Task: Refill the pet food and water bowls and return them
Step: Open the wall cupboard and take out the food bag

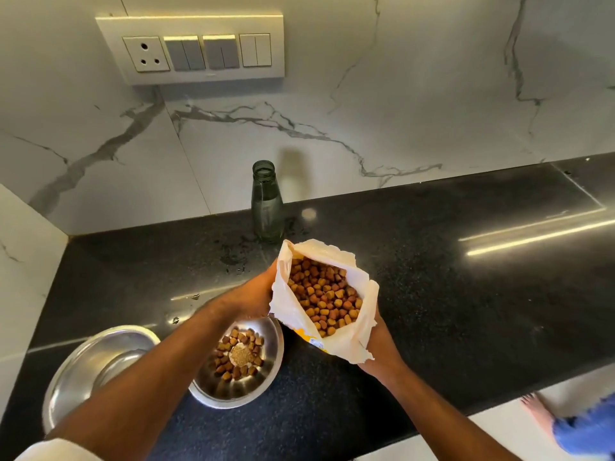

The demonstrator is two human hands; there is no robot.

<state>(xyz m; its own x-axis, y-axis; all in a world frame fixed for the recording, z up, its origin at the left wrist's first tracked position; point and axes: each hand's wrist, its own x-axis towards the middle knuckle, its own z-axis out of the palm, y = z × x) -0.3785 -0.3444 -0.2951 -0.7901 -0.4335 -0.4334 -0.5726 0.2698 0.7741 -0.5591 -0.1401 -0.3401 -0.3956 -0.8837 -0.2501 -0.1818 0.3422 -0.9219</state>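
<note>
**Spill risk over the food bowl**

At near left sat the water bowl [100,364]; beside it the food bowl [238,364] held little kibble. Both hands, left hand [253,294] and right hand [379,347], gripped the open kibble bag [324,299]. A sudden tilt could have scattered pellets across the counter [432,294].

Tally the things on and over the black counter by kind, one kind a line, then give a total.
Steel bowls: 2, a bowl holding kibble and a larger bowl to its left.
Bottles: 1, an uncapped bottle by the wall.
Food bags: 1, an open kibble bag held over the counter by left hand and right hand.
Total: 4
</note>
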